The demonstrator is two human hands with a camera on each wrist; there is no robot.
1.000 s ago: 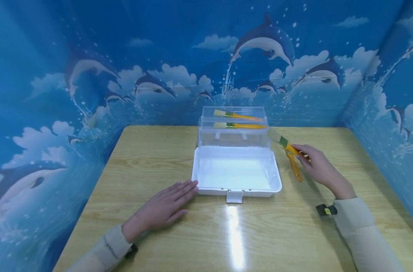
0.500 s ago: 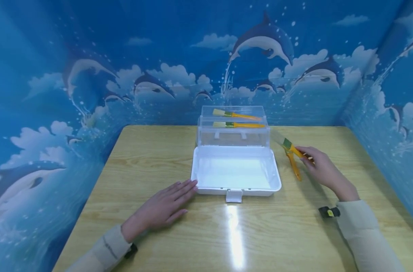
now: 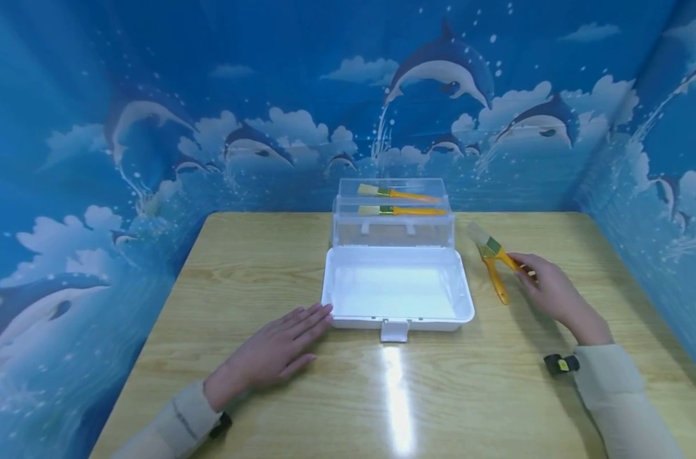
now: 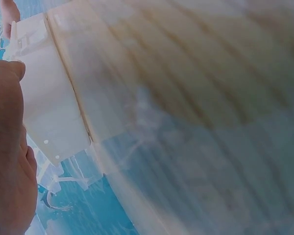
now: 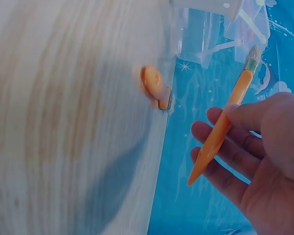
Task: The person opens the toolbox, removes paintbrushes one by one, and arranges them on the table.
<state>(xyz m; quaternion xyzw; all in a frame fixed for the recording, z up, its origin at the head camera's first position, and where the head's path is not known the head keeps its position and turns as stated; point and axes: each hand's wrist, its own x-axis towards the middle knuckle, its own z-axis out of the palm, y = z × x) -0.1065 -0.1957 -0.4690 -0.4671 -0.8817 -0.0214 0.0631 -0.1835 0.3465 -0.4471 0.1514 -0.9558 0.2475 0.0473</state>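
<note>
My right hand pinches a paintbrush by its orange handle, to the right of the box. In the right wrist view, thumb and fingers hold that handle, with its bristles pointing away. A second orange-handled paintbrush lies on the table, its bristle end overlapped by the held one. The white plastic box stands open with its base empty and its front latch hanging down. Palm down and fingers straight, my left hand lies on the table, fingertips at the box's front left corner; the left wrist view shows it beside the box wall.
Behind the base, the box's clear lid is tipped back. Two more paintbrushes, an upper one and a lower one, lie in its translucent upper section. A blue dolphin-print backdrop encloses the wooden table.
My right hand has shifted slightly right and toward me with the paintbrush, whose bristles have moved away from the box. The left hand and the box keep their places.
</note>
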